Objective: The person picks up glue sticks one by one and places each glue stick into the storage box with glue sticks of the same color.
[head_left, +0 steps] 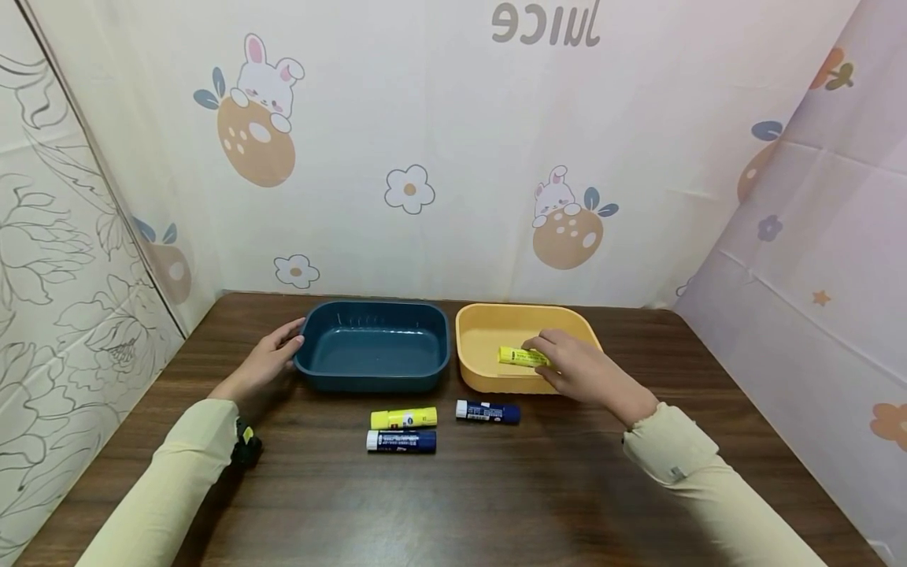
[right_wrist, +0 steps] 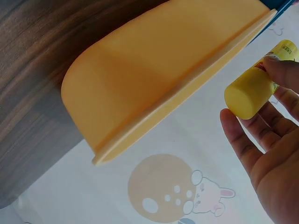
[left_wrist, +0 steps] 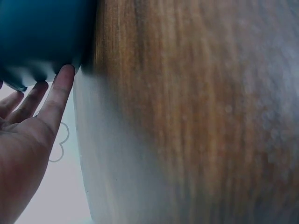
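Observation:
In the head view my right hand [head_left: 577, 366] holds a yellow glue stick [head_left: 520, 357] over the yellow bin [head_left: 489, 384]. The right wrist view shows the thumb and fingers pinching this glue stick [right_wrist: 250, 93], above the bin's rim. My left hand [head_left: 269, 354] rests against the left end of the dark blue bin [head_left: 372, 383]; in the left wrist view its extended fingers [left_wrist: 56, 98] touch the outer wall. In front of the bins lie another yellow glue stick [head_left: 404, 418], a navy glue stick with a white cap [head_left: 401, 442] just below it, and a second navy one [head_left: 487, 412].
Both bins stand side by side at the back of the dark wooden table [head_left: 397, 512]. Behind them hangs a printed curtain [head_left: 468, 236] with rabbits and flowers. A small black object [head_left: 246, 447] shows at the left sleeve's cuff.

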